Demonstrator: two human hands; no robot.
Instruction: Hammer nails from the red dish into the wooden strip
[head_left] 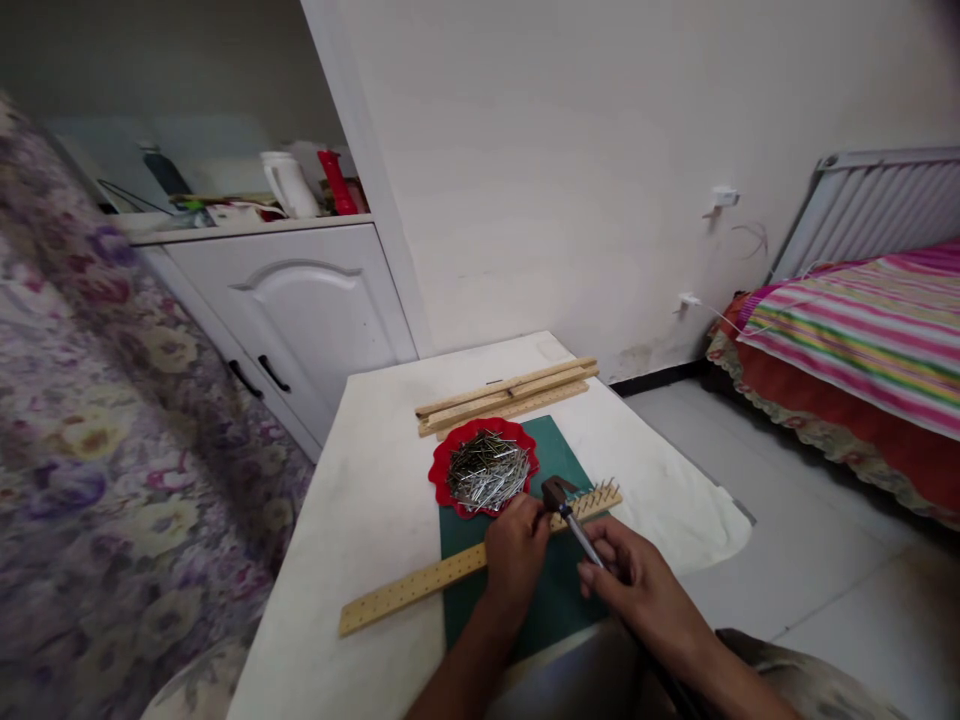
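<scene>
My right hand (pixel 630 570) grips a hammer (pixel 581 530) by its shaft. The dark hammer head is over a long wooden strip (pixel 412 588), close beside the fingertips of my left hand (pixel 517 550). That left hand rests across the strip with its fingers pinched together; what they pinch is hidden. Rows of small holes run along the left part of the strip. Several nails (pixel 600 495) stand up from its right end, some tilted. Just beyond my left hand, a red scalloped dish (pixel 442 480) holds a heap of loose nails (pixel 487 470).
A green mat (pixel 555 450) lies under the strip and dish on the cloth-covered table (pixel 375 480). Several wooden strips (pixel 510 395) lie at the table's far side. A white cabinet (pixel 300 300) and floral curtain (pixel 150 430) are left; a bed (pixel 862 330) is right.
</scene>
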